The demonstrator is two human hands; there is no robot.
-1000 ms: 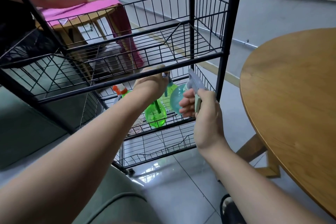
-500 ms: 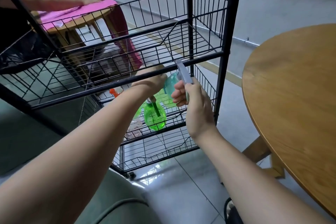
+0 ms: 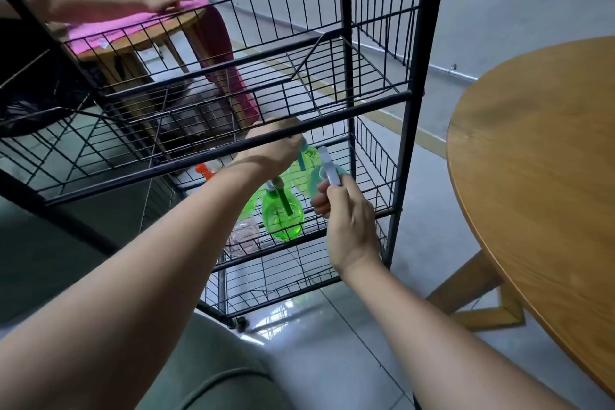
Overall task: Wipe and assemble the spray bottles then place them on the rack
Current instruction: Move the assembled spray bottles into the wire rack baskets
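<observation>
1. Teal spray bottle (image 3: 315, 180): held in the air at the open front of the black wire rack (image 3: 417, 110). It sits below the front rail (image 3: 199, 156) of the middle shelf and above the lower shelf (image 3: 253, 256), just to the right of the front green bottle (image 3: 283, 215). Whether it touches any wire cannot be told.
2. Right hand (image 3: 349, 223): the grip pinches the bottle's pale spray head, with thumb and curled fingers closed round it. The round teal body shows just left of the fingertips.
3. Left hand (image 3: 274, 148): the forearm passes under the front rail into the lower compartment. The grip is closed on the teal head of the rear green bottle (image 3: 311, 155), and the rail hides part of the fingers.
4. Front green bottle: upright on the lower shelf, its teal trigger hanging down its face, touched by neither hand.
5. Clear bottle (image 3: 244, 235): stands on the same shelf, just left of the front green bottle. An orange spray head (image 3: 203, 170) shows farther left, below the rail.
6. Table (image 3: 539, 160): round and wooden, to the right of the rack.
7. Background: another person's hand (image 3: 156, 2) rests on a pink cloth (image 3: 139, 22) covering a second wooden table, seen through the top basket.
</observation>
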